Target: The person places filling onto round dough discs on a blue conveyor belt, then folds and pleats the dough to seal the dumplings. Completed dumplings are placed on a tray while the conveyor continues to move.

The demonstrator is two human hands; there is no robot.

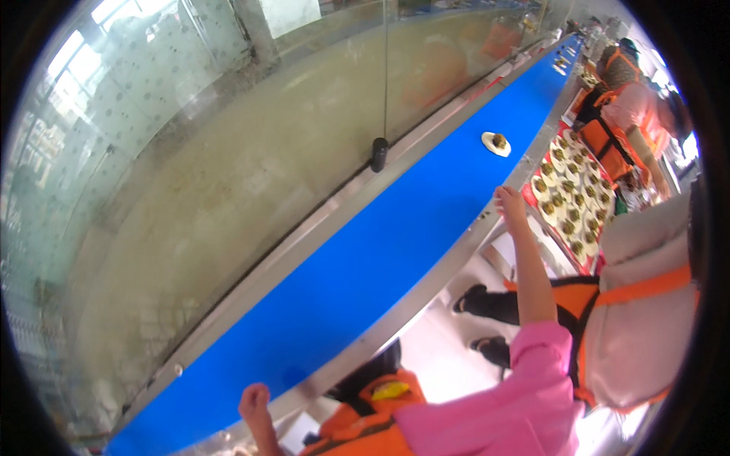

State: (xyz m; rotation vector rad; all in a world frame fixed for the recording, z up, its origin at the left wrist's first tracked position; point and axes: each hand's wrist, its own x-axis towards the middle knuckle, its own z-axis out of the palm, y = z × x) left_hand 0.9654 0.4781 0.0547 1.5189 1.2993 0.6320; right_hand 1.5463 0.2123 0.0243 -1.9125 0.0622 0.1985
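A long blue conveyor belt (380,243) runs from the lower left to the far upper right. On its far half lies a flat white round of dough (489,139) topped with a dark greenish-brown filling. My right hand (509,204), fingers curled in, hovers at the belt's near edge, apart from that round. Nothing shows between its fingers. Down at the lower left, my left hand (255,398) is loosely closed over the near edge of the belt, with nothing visible in it. Pink sleeves cover my upper arms.
To the right, a red tray (584,269) carries several filled dough rounds (569,186). Co-workers in orange aprons stand along the belt's right side, one close by (646,319). A glass panel (251,175) borders the far side. More small pieces (561,62) lie at the belt's far end.
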